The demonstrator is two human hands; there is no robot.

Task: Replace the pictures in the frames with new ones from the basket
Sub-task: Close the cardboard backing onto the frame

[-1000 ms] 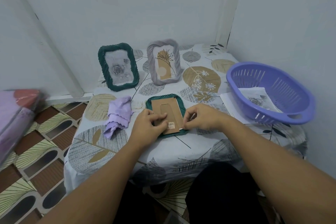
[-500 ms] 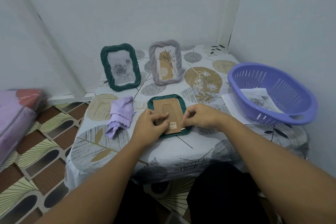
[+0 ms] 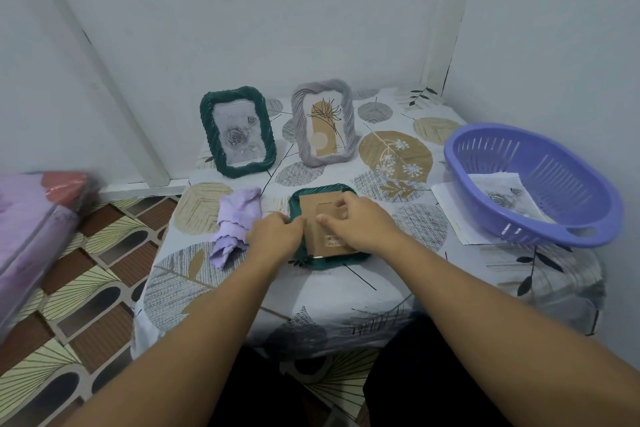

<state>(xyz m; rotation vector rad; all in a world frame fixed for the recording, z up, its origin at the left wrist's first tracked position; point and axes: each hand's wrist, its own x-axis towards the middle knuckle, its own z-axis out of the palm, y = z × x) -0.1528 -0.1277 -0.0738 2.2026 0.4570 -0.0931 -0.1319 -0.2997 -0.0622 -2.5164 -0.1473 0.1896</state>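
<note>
The green frame [image 3: 328, 258] lies face-down mid-picture, exposing its cardboard backing [image 3: 320, 229]. The left hand [image 3: 275, 236] pinches the frame's left edge; the right hand [image 3: 360, 225] rests flat-fingered on the backing, probably to steady it.

A single head-worn wide-angle camera looks forward and down from above the seated person's forearms, close over a small table [image 3: 346, 291] pushed into a room corner. Walls curve at the edges; the floor [image 3: 86, 288] shows at lower left.
</note>
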